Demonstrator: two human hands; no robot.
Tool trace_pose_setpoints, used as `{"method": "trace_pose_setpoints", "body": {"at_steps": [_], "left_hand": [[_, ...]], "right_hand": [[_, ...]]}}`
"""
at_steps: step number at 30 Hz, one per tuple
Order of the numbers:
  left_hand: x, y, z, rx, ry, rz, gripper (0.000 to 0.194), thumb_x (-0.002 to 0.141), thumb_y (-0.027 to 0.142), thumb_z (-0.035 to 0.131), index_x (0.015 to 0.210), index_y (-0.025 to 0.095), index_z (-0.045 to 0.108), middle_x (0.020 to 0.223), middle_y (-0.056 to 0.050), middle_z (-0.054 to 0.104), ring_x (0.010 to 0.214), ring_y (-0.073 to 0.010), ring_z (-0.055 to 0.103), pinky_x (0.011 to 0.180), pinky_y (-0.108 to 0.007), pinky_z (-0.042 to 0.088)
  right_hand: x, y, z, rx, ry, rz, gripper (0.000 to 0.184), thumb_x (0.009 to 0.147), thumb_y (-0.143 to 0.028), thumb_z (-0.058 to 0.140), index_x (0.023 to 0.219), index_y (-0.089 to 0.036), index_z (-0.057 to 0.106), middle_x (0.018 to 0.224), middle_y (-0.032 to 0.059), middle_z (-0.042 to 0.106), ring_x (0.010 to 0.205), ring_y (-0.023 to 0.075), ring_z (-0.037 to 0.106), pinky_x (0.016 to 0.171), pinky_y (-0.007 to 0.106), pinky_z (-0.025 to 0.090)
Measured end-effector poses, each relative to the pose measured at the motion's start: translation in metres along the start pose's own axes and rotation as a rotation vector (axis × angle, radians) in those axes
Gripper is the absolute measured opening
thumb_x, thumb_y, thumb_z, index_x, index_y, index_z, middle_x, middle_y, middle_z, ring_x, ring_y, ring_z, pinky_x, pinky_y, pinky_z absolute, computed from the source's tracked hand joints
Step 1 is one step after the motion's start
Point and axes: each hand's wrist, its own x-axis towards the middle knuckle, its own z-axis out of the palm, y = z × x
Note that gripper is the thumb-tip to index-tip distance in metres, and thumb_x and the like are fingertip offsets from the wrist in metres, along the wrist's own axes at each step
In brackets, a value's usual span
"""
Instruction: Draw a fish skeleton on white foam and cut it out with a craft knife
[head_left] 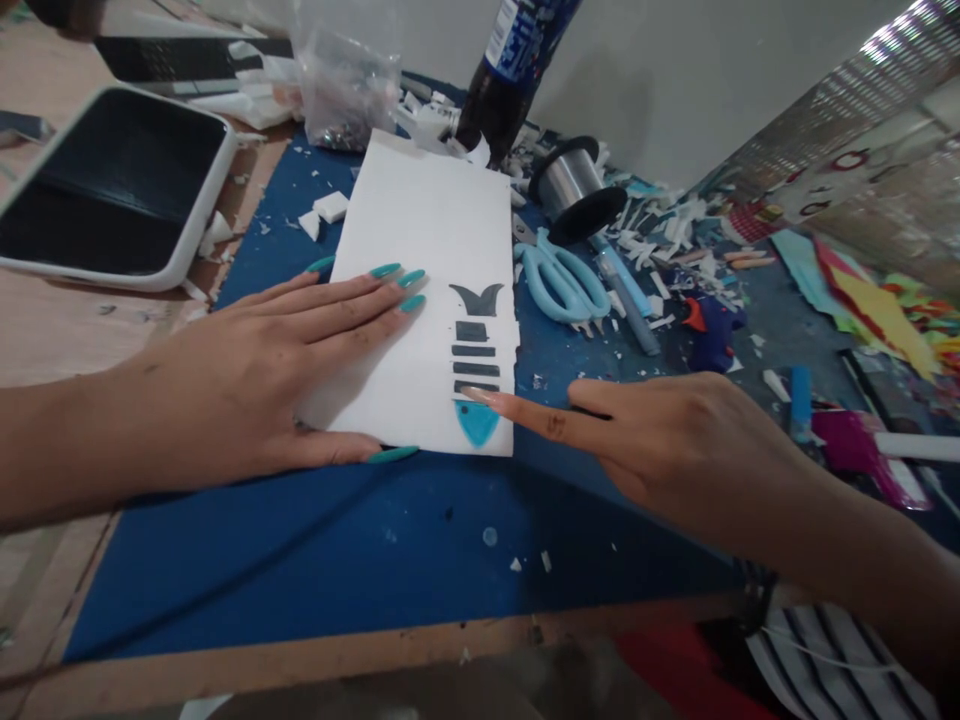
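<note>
A white sheet of paper (427, 210) lies on the blue mat, with a fishbone shape along its right side. That shape has a dark grey tail (477, 299), several dark grey bars (474, 352) and a bright blue head (478, 425); I cannot tell whether they are painted on or loose. My left hand (285, 345), with long teal nails, lies flat on the paper's left part, thumb at its near edge. From the right comes my right hand (667, 430), index finger stretched out, its tip on the bar nearest the head. Its other fingers are curled and partly hidden.
Light blue scissors (562, 280), a wire spool (574, 185) and a dark bottle (510, 75) stand or lie beyond the paper. White scraps (675, 230) litter the right of the blue mat (360, 560). A phone (112, 190) lies at left, a plastic bag (349, 75) behind.
</note>
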Motion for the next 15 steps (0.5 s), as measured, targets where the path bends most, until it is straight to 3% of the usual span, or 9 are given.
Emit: {"method": "trace_pose_setpoints", "body": {"at_steps": [7, 15], "left_hand": [[-0.0010, -0.0015, 0.0005, 0.095, 0.005, 0.012, 0.082, 0.082, 0.075, 0.023, 0.145, 0.025, 0.011, 0.151, -0.002, 0.020, 0.134, -0.0313, 0.032, 0.106, -0.053, 0.032], [-0.0023, -0.0046, 0.0008, 0.116, 0.017, 0.021, 0.082, 0.081, 0.074, 0.025, 0.145, 0.025, 0.010, 0.151, -0.002, 0.022, 0.133, -0.0321, 0.034, 0.106, -0.053, 0.033]], "right_hand": [[0.0081, -0.0007, -0.0051, 0.009, -0.065, -0.008, 0.069, 0.080, -0.008, 0.045, 0.140, -0.039, 0.027, 0.062, -0.0029, 0.052, 0.040, 0.0060, 0.030, 0.042, 0.021, 0.012], [-0.0001, 0.0051, 0.0014, 0.049, -0.059, -0.007, 0.070, 0.079, -0.003, 0.037, 0.138, -0.039, 0.030, 0.054, -0.0034, 0.047, 0.038, 0.0061, 0.028, 0.042, 0.021, 0.009]]}}
